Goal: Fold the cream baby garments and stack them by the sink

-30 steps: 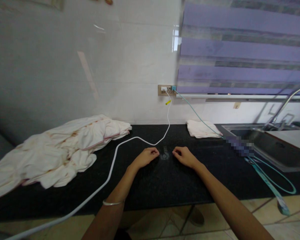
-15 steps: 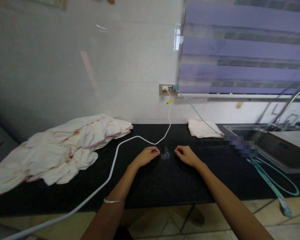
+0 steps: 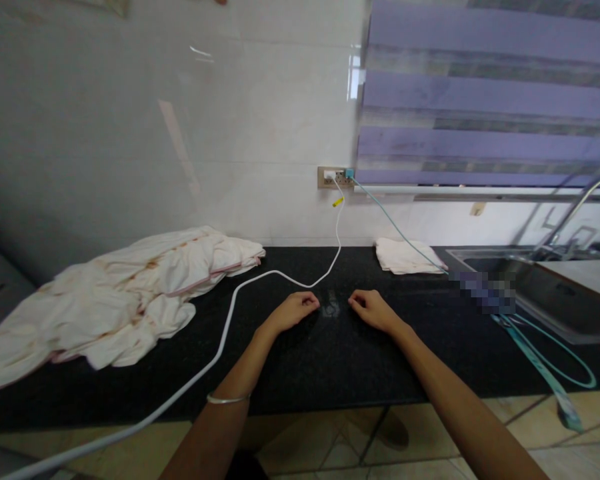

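My left hand [image 3: 291,312] and my right hand [image 3: 371,311] rest side by side on the black countertop [image 3: 330,363], fingers curled in, holding nothing. A white cable [image 3: 230,313] runs from the wall socket [image 3: 334,177] down across the counter, passing just beyond my left hand and off the front edge. A crumpled white cloth with reddish stains [image 3: 120,297] lies to the left of my left hand.
A small folded white cloth [image 3: 403,257] lies by the wall at right. A teal cable [image 3: 535,363] goes from the socket to the counter's right end and hangs off. A steel sink [image 3: 555,293] with a tap [image 3: 577,207] stands at far right. A purple blind covers the window.
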`<state>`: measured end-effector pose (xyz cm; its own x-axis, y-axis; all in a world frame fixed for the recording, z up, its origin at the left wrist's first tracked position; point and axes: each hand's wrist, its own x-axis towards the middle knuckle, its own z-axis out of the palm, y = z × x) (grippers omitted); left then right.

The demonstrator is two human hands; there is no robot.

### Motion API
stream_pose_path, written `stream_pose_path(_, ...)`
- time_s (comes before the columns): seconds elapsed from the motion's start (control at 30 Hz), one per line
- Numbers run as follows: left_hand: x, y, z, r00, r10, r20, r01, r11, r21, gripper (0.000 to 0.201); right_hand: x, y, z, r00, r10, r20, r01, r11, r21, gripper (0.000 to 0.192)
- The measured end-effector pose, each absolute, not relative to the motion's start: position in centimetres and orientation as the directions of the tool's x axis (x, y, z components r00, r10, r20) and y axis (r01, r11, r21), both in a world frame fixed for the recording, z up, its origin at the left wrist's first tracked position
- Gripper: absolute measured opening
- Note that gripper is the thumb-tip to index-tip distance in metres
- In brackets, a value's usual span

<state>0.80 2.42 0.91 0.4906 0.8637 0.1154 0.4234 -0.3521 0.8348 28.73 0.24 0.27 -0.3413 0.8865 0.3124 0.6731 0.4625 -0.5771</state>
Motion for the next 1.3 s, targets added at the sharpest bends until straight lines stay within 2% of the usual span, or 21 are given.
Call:
stream_pose_path(0.87, 0.7, 2.3, 1.1, 0.492, 0.864, 0.109, 0.448, -0.359, 0.819, 0.039, 28.9, 0.5, 0.0, -0.338, 0.878, 0.339, 0.668, 0.477, -0.571, 0.02)
stream_pose_path(1.03, 1.0, 3.0, 0.4, 0.484, 0.861, 0.158, 0.455, -0.402, 0.795, 0.032, 28.9, 0.5, -0.1, -0.336, 0.881, 0.332, 0.663, 0.472, -0.581, 0.022)
stream_pose_path(1.1, 1.1, 3.6, 0.5, 0.477, 0.859, 0.187, 0.499, -0.44, 0.746, 0.027, 29.0, 0.6, -0.2, -0.33, 0.886, 0.327, 0.657, 0.464, -0.594, 0.022)
stream_pose_path(1.17, 0.8, 4.3, 1.2, 0.478, 0.851, 0.219, 0.597, -0.497, 0.63, 0.023, 29.2, 0.8, -0.3, -0.321, 0.889, 0.327, 0.644, 0.458, -0.612, 0.023)
stream_pose_path(1.23, -0.2, 5.1, 2.7, 0.433, 0.865, 0.253, 0.75, -0.502, 0.43, 0.018, 29.4, 1.0, -0.4, -0.309, 0.891, 0.331, 0.632, 0.453, -0.629, 0.024)
stream_pose_path(1.3, -2.1, 6.0, 4.9, 0.323, 0.899, 0.296, 0.891, -0.394, 0.226, 0.019, 29.5, 1.1, -0.5, -0.306, 0.892, 0.332, 0.628, 0.451, -0.634, 0.025)
